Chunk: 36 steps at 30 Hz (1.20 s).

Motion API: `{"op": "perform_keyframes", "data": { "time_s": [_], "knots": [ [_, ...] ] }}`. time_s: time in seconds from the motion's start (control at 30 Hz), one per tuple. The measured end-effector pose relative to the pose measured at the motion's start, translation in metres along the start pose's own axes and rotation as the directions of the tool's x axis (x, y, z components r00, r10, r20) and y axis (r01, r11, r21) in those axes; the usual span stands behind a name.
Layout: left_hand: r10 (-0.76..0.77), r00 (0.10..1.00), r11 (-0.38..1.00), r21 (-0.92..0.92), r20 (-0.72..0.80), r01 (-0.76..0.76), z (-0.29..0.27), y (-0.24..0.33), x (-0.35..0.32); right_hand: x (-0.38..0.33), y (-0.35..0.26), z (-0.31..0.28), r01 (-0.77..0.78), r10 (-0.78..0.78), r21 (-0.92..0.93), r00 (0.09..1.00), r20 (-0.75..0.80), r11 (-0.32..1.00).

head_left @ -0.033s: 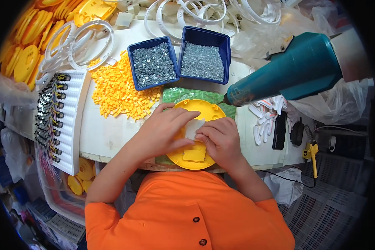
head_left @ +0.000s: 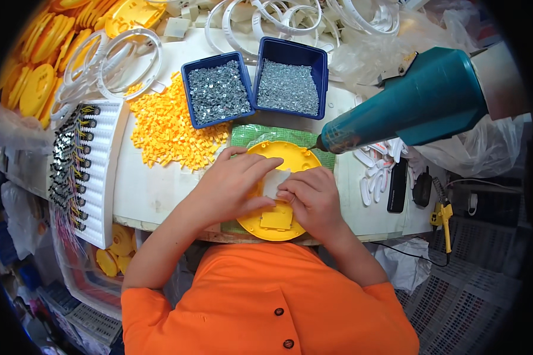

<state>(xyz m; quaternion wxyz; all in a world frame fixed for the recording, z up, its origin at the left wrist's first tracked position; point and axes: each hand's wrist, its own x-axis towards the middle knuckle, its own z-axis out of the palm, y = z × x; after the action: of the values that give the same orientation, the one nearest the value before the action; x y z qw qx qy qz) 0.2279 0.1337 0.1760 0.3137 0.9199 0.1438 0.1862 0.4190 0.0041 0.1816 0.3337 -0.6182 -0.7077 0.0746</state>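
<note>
Item: white worktable, running left to right in front of me, crowded with parts.

Item: teal power screwdriver, hanging at the right, its tip just beyond the far right edge of the disc.

Item: white tray at the left, lined with rows of small dark parts.

Item: two blue bins, side by side at the far middle, both full of small silver screws.

Item: heap of small yellow pieces, loose on the table, left of the bins.

Item: green mat, under the disc, near the bins.

Item: round yellow disc, lying flat on the mat at the near edge of the table, directly before me, partly covered by both hands.

Item: my left hand, laid across the disc's left half, fingers pressed together and stretched out flat.

Item: my right hand, on the disc's right half, fingers curled and close together.

Item: small white piece, on the disc, touched by the fingertips of both hands.
</note>
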Motion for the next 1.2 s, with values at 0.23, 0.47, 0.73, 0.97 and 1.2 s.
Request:
{"op": "perform_keyframes", "data": {
  "time_s": [0.23, 0.47, 0.73, 0.97, 1.2],
  "knots": [
    [0.003, 0.999, 0.998, 0.063, 0.038, -0.005, 0.0, -0.001, 0.0, -0.005, 0.0, 0.009, -0.017, 0.017, -0.039, 1.0, 0.0, 0.999],
    [-0.09, 0.993, 0.986, 0.134, -0.08, 0.101, 0.013, 0.016, -0.016, 0.019, 0.029, -0.025, -0.014, -0.04, 0.31, 0.985, 0.166, 0.951],
    [-0.019, 0.997, 0.99, 0.138, -0.079, 0.03, -0.011, 0.002, 0.012, 0.112, 0.106, -0.015, -0.106, 0.118, -0.243, 0.992, 0.033, 0.964],
    [0.091, 0.923, 0.904, 0.42, -0.375, 0.082, -0.021, -0.062, 0.104, 0.127, 0.109, -0.009, 0.078, -0.081, -0.252, 0.997, 0.0, 0.964],
    [0.005, 0.941, 0.909, 0.394, -0.339, 0.138, -0.014, -0.084, 0.114, 0.113, 0.098, -0.011, -0.069, 0.07, 0.01, 0.993, -0.096, 0.998]
  ]
}}
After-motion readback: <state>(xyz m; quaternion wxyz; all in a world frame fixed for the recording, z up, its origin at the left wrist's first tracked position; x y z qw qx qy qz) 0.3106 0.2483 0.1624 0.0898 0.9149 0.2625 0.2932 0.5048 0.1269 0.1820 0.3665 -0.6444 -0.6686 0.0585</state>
